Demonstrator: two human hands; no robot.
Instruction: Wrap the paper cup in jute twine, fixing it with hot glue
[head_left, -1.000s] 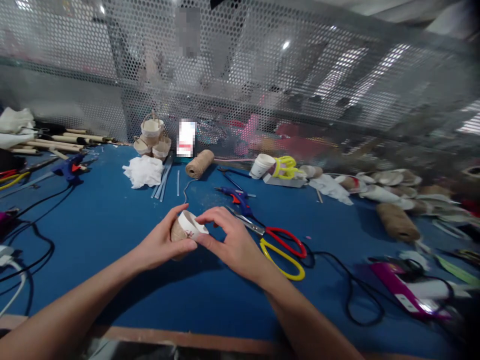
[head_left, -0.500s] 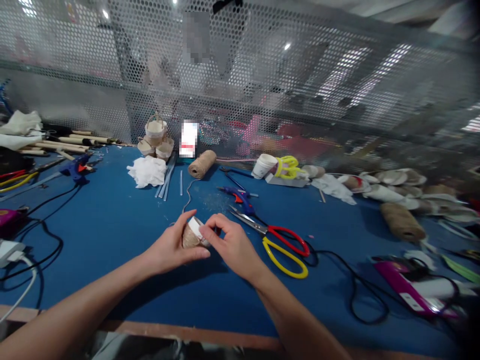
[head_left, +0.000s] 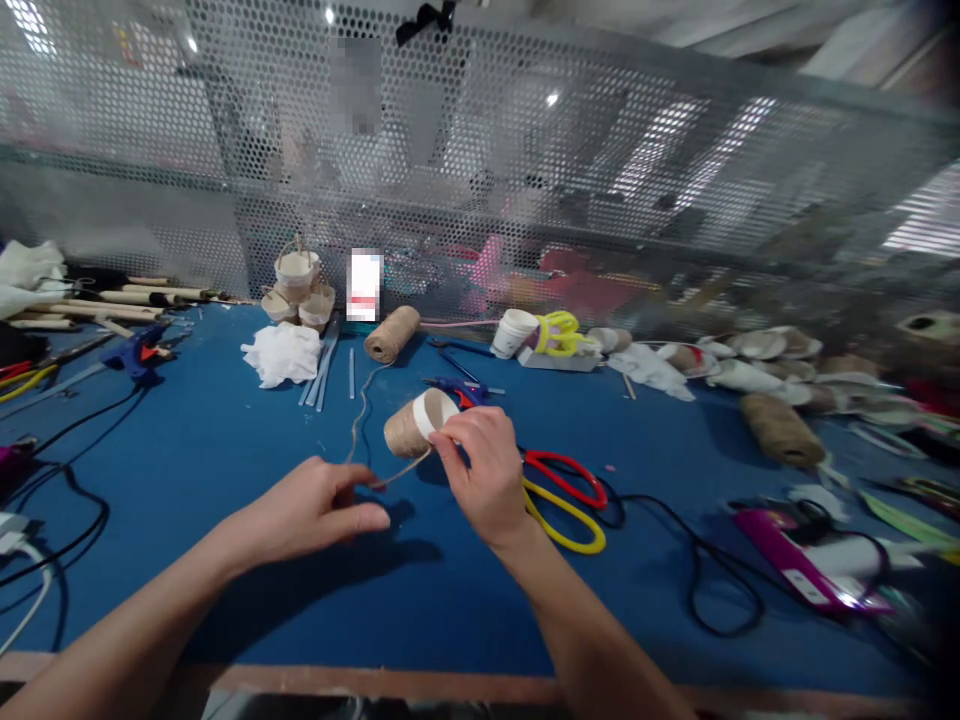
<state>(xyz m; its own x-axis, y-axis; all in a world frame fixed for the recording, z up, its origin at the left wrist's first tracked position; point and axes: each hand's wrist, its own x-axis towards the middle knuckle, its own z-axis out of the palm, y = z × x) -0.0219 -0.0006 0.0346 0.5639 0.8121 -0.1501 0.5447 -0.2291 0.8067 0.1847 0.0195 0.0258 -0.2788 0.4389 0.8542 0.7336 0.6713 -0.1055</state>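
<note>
A paper cup [head_left: 409, 428] is partly wrapped in brown twine, with a white band bare near its rim. It is tilted above the table, its mouth toward the upper right. My right hand [head_left: 484, 465] is closed on the rim side, thumb and fingers pinching it. From the cup a taut strand of twine [head_left: 405, 470] runs to my left hand [head_left: 319, 510], where it passes at the fingertips. The left thumb is stretched out below, apart from the index finger. Beyond the hands, the strand leads back to a twine spool [head_left: 393, 335] lying on its side.
Red-and-yellow-handled scissors [head_left: 566, 490] lie right of my right hand, blades hidden by it. A blue glue gun [head_left: 461, 390] sits behind the cup. Clear glue sticks [head_left: 321, 370], white tissue [head_left: 283, 353], a white cup [head_left: 514, 333] and another twine roll [head_left: 781, 430] are around.
My left hand has let go of the cup and moved left and down, drawing out twine. The cup has risen and turned in my right hand. The view has shifted slightly.
</note>
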